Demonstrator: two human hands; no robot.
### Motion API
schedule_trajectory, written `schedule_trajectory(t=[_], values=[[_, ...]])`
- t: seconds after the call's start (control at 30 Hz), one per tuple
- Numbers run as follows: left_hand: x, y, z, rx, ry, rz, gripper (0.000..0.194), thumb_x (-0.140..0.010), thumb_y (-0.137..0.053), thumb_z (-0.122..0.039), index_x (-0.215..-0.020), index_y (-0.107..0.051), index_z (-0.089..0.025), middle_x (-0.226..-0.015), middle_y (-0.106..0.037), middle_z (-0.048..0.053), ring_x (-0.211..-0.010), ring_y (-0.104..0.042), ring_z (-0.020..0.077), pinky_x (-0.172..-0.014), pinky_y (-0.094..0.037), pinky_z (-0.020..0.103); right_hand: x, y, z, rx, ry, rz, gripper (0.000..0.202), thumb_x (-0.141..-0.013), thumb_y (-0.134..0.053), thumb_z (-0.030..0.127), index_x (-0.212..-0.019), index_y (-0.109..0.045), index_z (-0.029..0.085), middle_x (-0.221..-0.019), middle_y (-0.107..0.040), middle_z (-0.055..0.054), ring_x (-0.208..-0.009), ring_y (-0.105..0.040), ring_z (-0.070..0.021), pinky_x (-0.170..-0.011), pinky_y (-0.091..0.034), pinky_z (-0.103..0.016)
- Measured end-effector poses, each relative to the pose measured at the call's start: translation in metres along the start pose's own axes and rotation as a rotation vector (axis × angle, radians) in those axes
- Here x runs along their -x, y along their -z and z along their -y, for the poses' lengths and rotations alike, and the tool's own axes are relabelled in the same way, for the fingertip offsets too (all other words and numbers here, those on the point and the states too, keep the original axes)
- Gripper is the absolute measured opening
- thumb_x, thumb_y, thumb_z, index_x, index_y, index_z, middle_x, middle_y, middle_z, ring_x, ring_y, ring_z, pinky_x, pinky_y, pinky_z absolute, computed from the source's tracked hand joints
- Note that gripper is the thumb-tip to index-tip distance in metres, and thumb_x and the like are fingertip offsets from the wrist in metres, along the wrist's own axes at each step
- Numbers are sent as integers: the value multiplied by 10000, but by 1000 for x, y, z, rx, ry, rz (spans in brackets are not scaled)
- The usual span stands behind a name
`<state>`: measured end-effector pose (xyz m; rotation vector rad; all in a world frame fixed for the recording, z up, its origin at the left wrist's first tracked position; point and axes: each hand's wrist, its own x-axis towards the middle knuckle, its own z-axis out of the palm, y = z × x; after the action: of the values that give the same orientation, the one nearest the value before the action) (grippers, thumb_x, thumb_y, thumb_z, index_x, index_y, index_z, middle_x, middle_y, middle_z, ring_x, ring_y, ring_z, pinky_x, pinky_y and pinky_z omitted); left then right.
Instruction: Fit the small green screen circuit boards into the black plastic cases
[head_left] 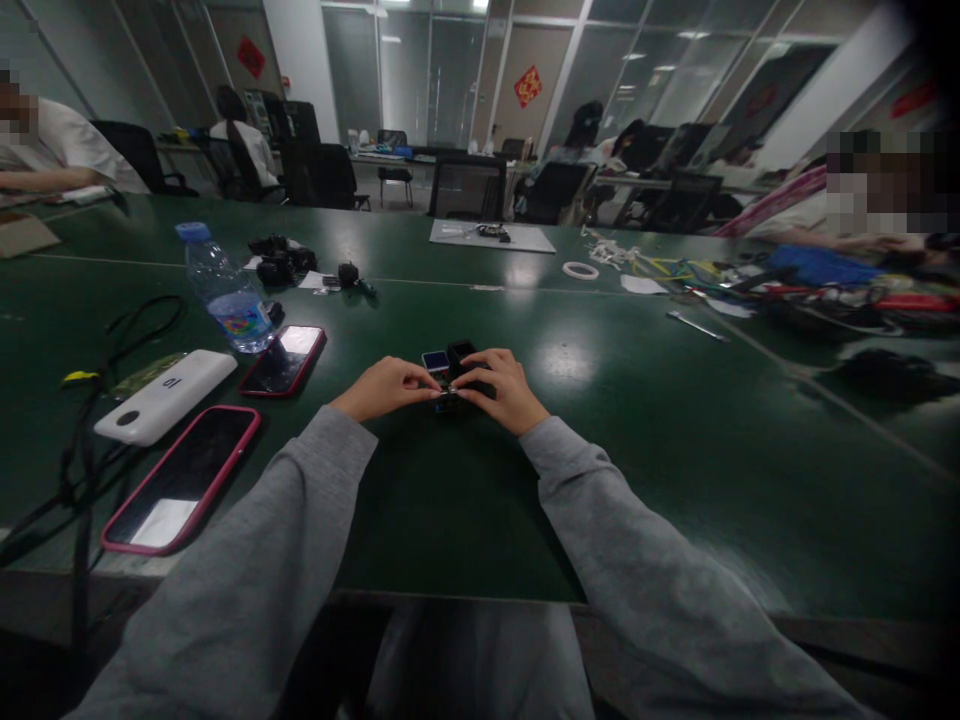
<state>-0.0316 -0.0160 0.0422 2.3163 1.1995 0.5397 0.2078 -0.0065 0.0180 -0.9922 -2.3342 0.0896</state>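
Observation:
Both hands meet over a small dark device (448, 403) on the green table (465, 520), near the middle of the view. My left hand (390, 388) comes in from the left, its thumb and index fingertips pressed together at the device's near part. From the right, my right hand (499, 386) pinches at the same spot, its fingers bent over. What lies between the fingertips is too small to make out. Just behind them is a small piece with a pale-edged, bluish screen (435, 362), beside a black box-shaped part (460, 352) partly covered by my right hand.
Left are two red-edged phones (285, 360), a white power bank (166, 396), black cables and a water bottle (229, 295). Farther back lie black parts (285, 262), a white board (491, 236) and a tape roll (580, 270). Cables crowd the right; people sit around.

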Motion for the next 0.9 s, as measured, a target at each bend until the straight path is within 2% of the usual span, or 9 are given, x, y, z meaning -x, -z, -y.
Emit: schedule_trajectory(t=[0.4, 0.7, 0.9], values=[[0, -1, -1, 32, -1, 20, 340, -827, -544, -458, -1000, -711, -217, -622, -564, -1, -524, -393, 87, -521, -240, 244, -1, 1, 1, 20, 5, 12, 132, -818, -668, 312, -950, -673, 307, -1159, -560, -8, -1125, -407, -250, -858, -362, -404], [1, 1, -3, 26, 5, 3, 314, -817, -561, -442, -949, -705, -195, -615, -532, -7, -531, -399, 90, -525, -248, 243, 0, -1, 3, 14, 30, -3, 152, -826, -657, 278, -976, -659, 295, -1159, -559, -8, -1124, -409, -244, -848, -365, -398], [0, -1, -1, 69, 19, -16, 309, -786, -597, -452, -896, -703, -183, -564, -467, -27, -512, -371, 83, -505, -234, 231, 0, 1, 1, -20, -10, -8, 140, -855, -616, 323, -983, -673, 318, -1181, -546, -7, -1138, -401, -252, -877, -374, -426]])
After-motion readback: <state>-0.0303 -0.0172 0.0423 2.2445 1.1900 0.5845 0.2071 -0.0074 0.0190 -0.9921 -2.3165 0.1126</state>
